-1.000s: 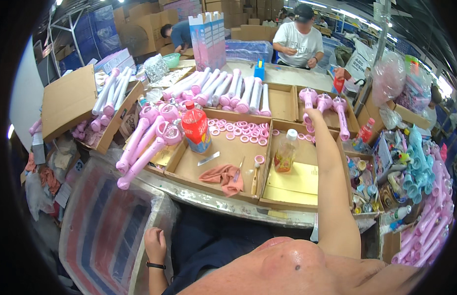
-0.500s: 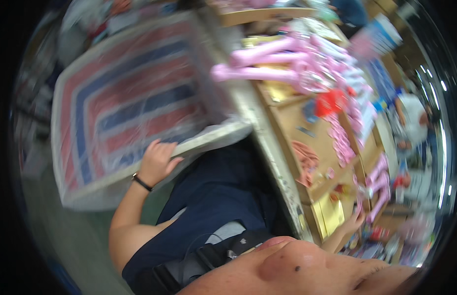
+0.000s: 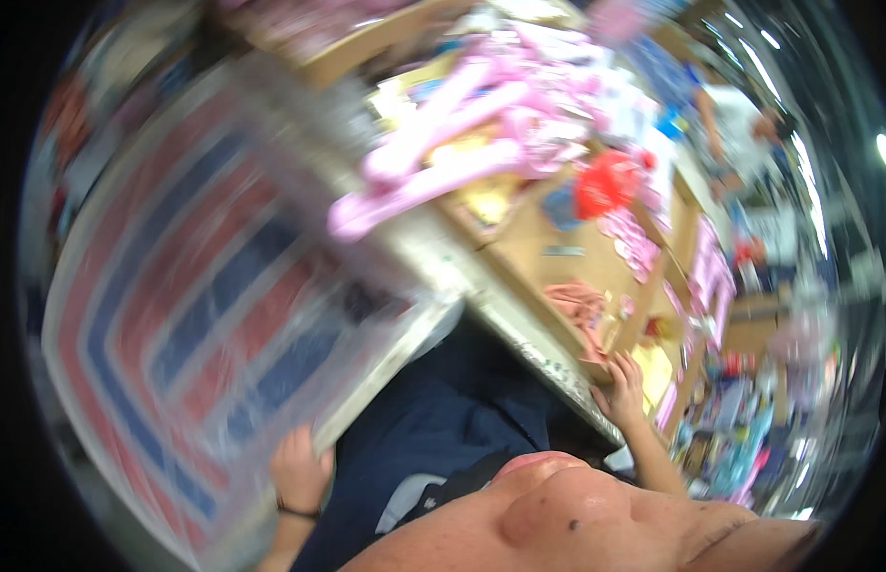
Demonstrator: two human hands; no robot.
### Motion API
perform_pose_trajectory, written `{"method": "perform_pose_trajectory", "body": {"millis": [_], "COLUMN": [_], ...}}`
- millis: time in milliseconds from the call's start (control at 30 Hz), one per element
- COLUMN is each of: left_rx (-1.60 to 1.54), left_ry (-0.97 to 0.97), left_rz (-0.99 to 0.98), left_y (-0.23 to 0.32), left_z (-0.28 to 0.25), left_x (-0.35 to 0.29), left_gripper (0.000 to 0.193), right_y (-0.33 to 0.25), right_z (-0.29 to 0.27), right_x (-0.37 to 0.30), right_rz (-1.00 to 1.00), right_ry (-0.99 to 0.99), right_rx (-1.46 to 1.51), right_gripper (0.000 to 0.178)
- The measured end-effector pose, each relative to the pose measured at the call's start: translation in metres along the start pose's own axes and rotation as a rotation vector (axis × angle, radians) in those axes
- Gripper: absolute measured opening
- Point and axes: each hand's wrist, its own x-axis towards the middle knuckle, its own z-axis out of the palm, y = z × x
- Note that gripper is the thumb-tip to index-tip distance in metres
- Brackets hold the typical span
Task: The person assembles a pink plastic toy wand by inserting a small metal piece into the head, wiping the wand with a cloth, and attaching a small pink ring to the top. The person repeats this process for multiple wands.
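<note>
My left hand (image 3: 302, 469), with a black band at the wrist, is at the near rim of a large bin (image 3: 362, 377) with red, white and blue stripes and clear plastic lining. Its fingers lie over the rim and the thumb stays outside, though motion smears them. On the right, my right hand (image 3: 622, 393) rests at the front edge of a cardboard tray (image 3: 595, 362) on the table, fingers apart and holding nothing I can see. Beside those fingers are a salmon cloth (image 3: 578, 303) and a yellow sheet (image 3: 655, 372).
Pink inflated tubes (image 3: 433, 186) jut over the table edge (image 3: 414, 243). A red plastic bag (image 3: 607, 183) and small pink pieces (image 3: 631, 238) lie in the trays. Another person (image 3: 733, 133) is at the far right. Cardboard (image 3: 376, 48) stands at the back.
The view has swung, so the bin appears lower and farther left. My right hand has come back from the far tray to the near tray edge. The left hand stays at the bin's rim.
</note>
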Motion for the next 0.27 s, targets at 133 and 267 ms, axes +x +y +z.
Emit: {"method": "perform_pose_trajectory", "body": {"millis": [133, 267], "left_rx": [0.198, 0.377], "left_ry": [-0.074, -0.156], "left_rz": [0.046, -0.068], "left_y": [-0.021, -0.047], "left_z": [0.015, 0.018], "left_x": [-0.013, -0.027], "left_gripper": [0.052, 0.051], "right_y": [0.012, 0.017], "right_z": [-0.005, -0.01], "right_x": [0.002, 0.003], "right_rz": [0.116, 0.135], "right_ry": [-0.077, -0.176], "right_rx": [0.093, 0.108], "right_gripper": [0.063, 0.055]}}
